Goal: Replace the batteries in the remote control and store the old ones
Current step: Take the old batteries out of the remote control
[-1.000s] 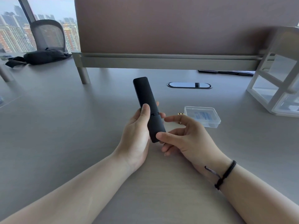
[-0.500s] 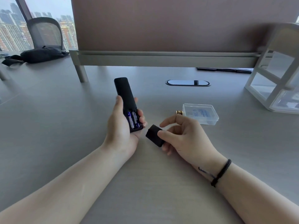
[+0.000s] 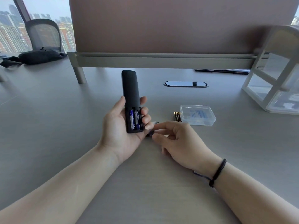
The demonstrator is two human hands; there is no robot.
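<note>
Two blue batteries [image 3: 134, 119] sit side by side in the open compartment of the black remote control [image 3: 131, 101], which the left hand [image 3: 120, 131] holds above the bench [image 3: 64, 126] with thumb and fingers curled round its sides. Just right of it, the right hand [image 3: 179, 143] pinches a small dark piece [image 3: 151, 132], blurred and mostly hidden, against the bench. Farther right lie two black-and-gold batteries [image 3: 177, 116], touching a clear plastic box [image 3: 198, 114].

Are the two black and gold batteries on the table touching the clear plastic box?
Cannot tell. In the head view the black and gold batteries lie right against the left wall of the clear plastic box, but no contact or gap shows plainly.
</note>
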